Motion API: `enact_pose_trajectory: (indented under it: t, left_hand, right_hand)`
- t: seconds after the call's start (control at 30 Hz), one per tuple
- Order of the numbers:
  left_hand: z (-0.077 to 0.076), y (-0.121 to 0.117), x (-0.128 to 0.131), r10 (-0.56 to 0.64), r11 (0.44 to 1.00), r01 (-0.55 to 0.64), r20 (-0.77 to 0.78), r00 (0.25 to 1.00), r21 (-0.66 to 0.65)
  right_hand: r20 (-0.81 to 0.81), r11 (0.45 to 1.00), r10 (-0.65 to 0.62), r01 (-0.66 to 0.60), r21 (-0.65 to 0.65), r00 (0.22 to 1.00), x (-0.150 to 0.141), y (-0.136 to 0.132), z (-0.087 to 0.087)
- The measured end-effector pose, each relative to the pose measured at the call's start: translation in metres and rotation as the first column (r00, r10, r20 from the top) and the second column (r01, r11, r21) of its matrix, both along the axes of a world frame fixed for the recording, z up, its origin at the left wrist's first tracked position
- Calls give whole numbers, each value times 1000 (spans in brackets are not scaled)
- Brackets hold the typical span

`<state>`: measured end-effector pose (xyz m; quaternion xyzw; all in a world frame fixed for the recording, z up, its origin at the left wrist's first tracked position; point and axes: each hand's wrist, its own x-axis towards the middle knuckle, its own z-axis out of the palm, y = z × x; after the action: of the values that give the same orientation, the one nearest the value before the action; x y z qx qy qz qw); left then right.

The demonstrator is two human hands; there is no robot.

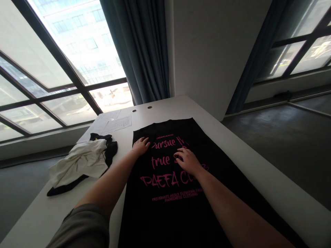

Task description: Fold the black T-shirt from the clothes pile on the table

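A black garment [165,213] with pink lettering is spread out on the white table, its far edge nearly straight and its near part running out of view. My left hand [141,146] rests on the garment's left side close to the far edge, fingers stretched out over the cloth. Over the printed words, right of the middle, is my right hand [188,160], fingers slightly bent and apart, holding nothing visible. Whether its fingertips press on the cloth I cannot tell. Parts of the lettering are hidden beneath this hand and forearm.
Left of the garment lies a crumpled cream and black cloth item [82,158]. Paper sheets [117,124] lie behind it on the white table [170,108], which has two round holes near its far edge. Beyond are a blue curtain [147,51], windows and a wall.
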<state>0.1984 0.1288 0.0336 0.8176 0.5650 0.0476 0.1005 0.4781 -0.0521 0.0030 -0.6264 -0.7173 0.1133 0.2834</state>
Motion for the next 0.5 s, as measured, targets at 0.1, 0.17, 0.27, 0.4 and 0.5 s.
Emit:
enact_pose_trajectory:
  t: [0.1, 0.17, 0.27, 0.4, 0.5]
  left_hand:
    - [-17, 4, 0, 37, 999, -38, -73, 997, -11]
    - [-22, 3, 6, 68, 997, -71, -123, 990, -24]
    - [-22, -4, 18, 66, 997, -72, -156, 986, -36]
    - [-26, -28, 21, -3, 1000, 5, -134, 991, 12]
    - [-34, -53, 7, 26, 993, -18, -71, 997, 114]
  right_hand:
    - [0, 1000, -1, 1, 0, 1000, 0, 0, 0]
    - [-2, 1000, -2, 2, -4, 1000, 0, 1, 0]
    - [-2, 1000, -2, 2, -7, 1000, 0, 1, 0]
    - [0, 1000, -1, 1, 7, 1000, 0, 0, -1]
    - [5, 1000, 5, -5, 12, 1000, 1, 0, -1]
